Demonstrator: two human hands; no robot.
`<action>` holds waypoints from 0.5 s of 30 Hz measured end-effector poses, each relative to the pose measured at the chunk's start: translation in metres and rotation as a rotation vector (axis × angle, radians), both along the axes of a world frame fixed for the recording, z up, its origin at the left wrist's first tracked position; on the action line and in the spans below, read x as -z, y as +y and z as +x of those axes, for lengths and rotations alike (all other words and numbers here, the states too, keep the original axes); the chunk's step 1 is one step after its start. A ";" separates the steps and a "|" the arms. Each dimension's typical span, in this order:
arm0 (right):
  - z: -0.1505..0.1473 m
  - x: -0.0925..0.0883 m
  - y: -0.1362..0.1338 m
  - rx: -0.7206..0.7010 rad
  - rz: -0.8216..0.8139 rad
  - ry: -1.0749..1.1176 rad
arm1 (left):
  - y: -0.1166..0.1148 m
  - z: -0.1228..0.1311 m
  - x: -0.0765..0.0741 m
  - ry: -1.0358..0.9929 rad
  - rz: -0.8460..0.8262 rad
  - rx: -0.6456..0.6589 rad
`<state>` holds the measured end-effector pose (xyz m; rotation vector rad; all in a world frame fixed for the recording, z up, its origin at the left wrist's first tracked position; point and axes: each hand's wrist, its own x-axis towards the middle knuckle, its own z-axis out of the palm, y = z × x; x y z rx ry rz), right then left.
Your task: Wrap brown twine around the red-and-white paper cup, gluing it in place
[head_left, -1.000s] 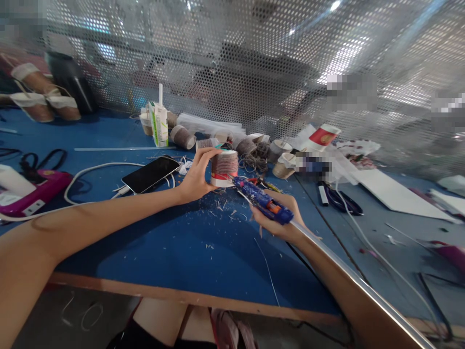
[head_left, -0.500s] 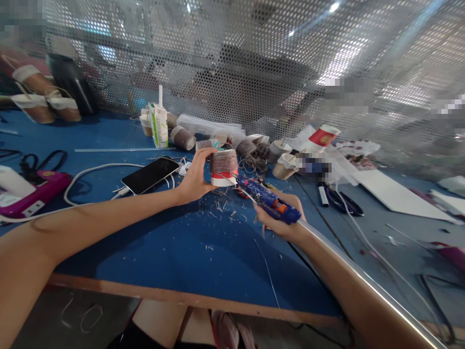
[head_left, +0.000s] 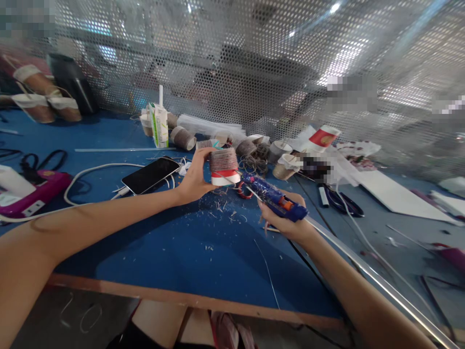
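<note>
My left hand point(head_left: 195, 180) is closed around a paper cup point(head_left: 223, 167), its upper part wound with brown-grey cord and a red and white band showing below. In my right hand point(head_left: 285, 218) is a blue glue gun point(head_left: 274, 196) with a long clear glue stick point(head_left: 378, 281) coming out of its back end. The gun's nozzle points at the cup's lower right side, a small gap away. A thin strand of cord point(head_left: 254, 194) runs beside the gun towards my right fingers. Under the nozzle a reddish ring-shaped thing point(head_left: 244, 190) lies on the table.
A phone point(head_left: 151, 175) with a white cable lies left of the cup. Behind stand a drink carton point(head_left: 159, 125), several cord-wrapped cups point(head_left: 182, 138) and tangled cord point(head_left: 256, 162). Scissors point(head_left: 343, 201) and a white board point(head_left: 403, 196) lie to the right, a purple power strip point(head_left: 41, 191) far left.
The glue gun in my right hand has drawn back slightly to the right, away from the cup. My left hand still holds the cup, now tilted a little differently.
</note>
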<state>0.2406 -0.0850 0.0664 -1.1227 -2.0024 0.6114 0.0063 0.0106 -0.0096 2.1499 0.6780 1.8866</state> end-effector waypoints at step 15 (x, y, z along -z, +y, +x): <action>0.004 0.004 0.005 0.040 0.060 0.008 | 0.003 0.001 0.003 -0.037 0.019 0.054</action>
